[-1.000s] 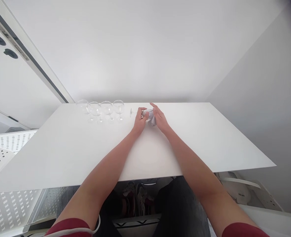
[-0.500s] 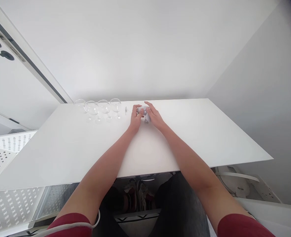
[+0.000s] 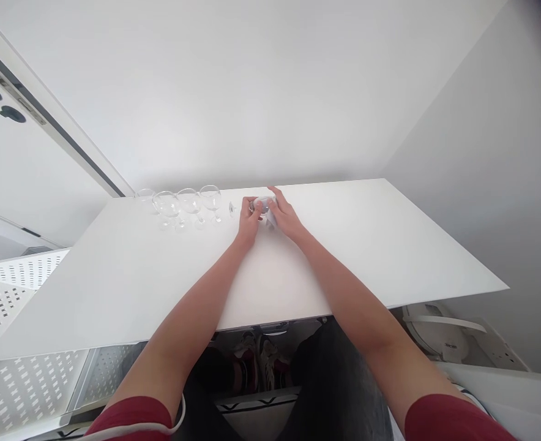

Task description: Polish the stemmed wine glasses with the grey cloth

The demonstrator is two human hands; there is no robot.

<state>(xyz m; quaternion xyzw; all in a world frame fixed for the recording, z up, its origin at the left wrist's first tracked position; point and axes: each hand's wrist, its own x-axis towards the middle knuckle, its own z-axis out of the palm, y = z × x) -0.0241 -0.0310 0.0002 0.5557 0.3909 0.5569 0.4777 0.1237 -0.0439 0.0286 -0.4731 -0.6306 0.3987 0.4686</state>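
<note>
A clear stemmed glass point(image 3: 263, 201) lies on its side between my hands, its foot pointing left. My left hand point(image 3: 248, 219) is closed around the glass near its stem, with the thumb on the bowl. At the bowl's rim end, my right hand point(image 3: 286, 218) presses a pale grey cloth point(image 3: 271, 220) against the glass. The right thumb is bent over the bowl and the other fingers reach around its far side. Part of the cloth hangs below the glass; the rest is hidden by my fingers.
Several clear stemmed glasses point(image 3: 188, 201) stand upright in a row at the back left of the white table point(image 3: 344, 245). A white wall point(image 3: 261, 92) rises behind the table. White perforated panels point(image 3: 27, 386) are at the lower left, and a door with dark handles point(image 3: 12, 114) is at the left.
The held glass has turned slightly, and its foot shows at a different angle. My right thumb has shifted a little over the bowl. The whole view has tilted slightly.
</note>
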